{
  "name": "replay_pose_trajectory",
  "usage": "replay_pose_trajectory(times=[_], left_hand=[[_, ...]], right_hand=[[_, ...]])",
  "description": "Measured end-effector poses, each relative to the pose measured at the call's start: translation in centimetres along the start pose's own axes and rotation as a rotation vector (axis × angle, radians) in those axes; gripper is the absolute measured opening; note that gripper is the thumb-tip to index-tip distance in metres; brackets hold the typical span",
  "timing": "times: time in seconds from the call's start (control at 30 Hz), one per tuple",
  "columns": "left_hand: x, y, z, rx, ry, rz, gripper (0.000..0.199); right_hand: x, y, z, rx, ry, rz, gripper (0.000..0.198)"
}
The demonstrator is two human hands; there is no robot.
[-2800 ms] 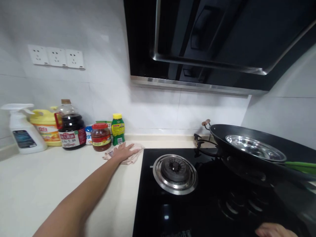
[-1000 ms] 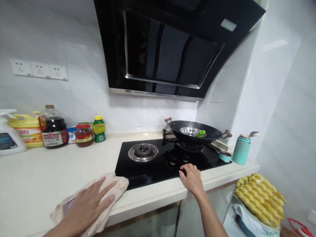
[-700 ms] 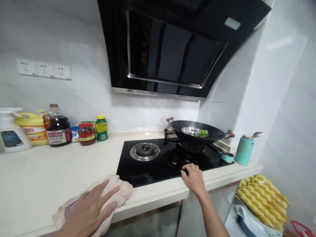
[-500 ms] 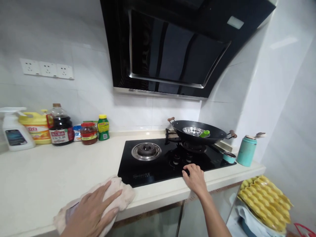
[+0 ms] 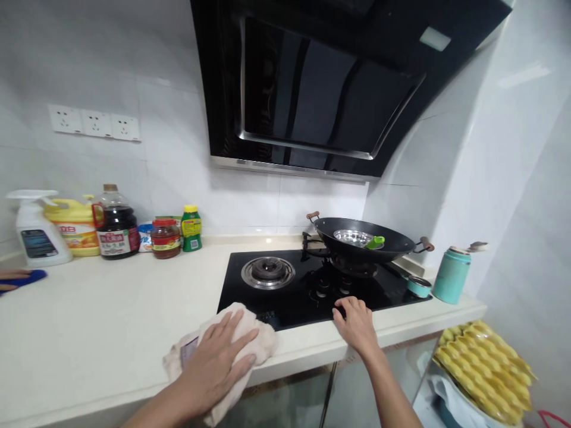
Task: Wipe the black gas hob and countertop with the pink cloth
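My left hand (image 5: 218, 362) lies flat with fingers spread on a folded pale pink cloth (image 5: 263, 342), pressing it down. This cloth covers the near left corner of the black gas hob (image 5: 285, 318) and hangs a little over the counter's front edge. At the hob's front edge rests my right hand (image 5: 358, 324), its fingers loosely bent, thumb apart, holding nothing. Just beyond it are the control knobs (image 5: 322, 288). On the right burner sits a black wok (image 5: 392, 241) with a perforated metal strainer (image 5: 350, 238) and its green handle (image 5: 375, 242) inside.
At the far left another person's hand (image 5: 11, 274) lies on a blue cloth (image 5: 33, 276). A spray bottle (image 5: 38, 238), a soy sauce bottle (image 5: 116, 229) and a red-lidded jar (image 5: 166, 241) line the wall. A teal flask (image 5: 451, 276) stands right; the range hood (image 5: 307, 101) hangs above.
My left hand has slid the pink cloth rightward onto the hob's corner. My right hand stays in place. Another person's hand with a blue cloth has come into view at the left.
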State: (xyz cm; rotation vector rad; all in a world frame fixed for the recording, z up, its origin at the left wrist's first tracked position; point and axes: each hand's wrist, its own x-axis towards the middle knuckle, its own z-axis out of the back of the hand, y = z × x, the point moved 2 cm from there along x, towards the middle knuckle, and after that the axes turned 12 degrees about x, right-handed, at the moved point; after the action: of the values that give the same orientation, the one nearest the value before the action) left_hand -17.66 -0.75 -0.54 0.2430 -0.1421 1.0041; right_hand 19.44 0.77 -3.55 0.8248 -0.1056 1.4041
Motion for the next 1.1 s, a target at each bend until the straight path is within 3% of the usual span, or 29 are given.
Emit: replay_pose_trajectory(times=[0.17, 0.33, 0.53, 0.77, 1.1], left_hand=[[4.8, -2.8, 1.5, -0.127, 0.176, -0.036, 0.059], [9.1, -4.7, 1.9, -0.213, 0.252, -0.112, 0.060], [15.1, -6.2, 0.0, -0.327, 0.170, -0.221, 0.050], [22.9, -7.5, -2.5, -0.314, 0.088, -0.200, 0.050], [33.2, -9.2, -5.0, -0.240, 0.117, -0.166, 0.051]], right_hand=[[-0.1, 0.0, 0.0, 0.007, -0.014, 0.023, 0.021], [-0.1, -0.1, -0.2, 0.006, -0.049, 0.055, 0.019], [-0.1, -0.3, -0.5, 0.034, -0.073, 0.092, 0.018], [-0.2, -0.1, -0.5, 0.024, -0.118, 0.130, 0.015], [0.3, -1.0, -1.1, 0.041, -0.114, 0.158, 0.012]])
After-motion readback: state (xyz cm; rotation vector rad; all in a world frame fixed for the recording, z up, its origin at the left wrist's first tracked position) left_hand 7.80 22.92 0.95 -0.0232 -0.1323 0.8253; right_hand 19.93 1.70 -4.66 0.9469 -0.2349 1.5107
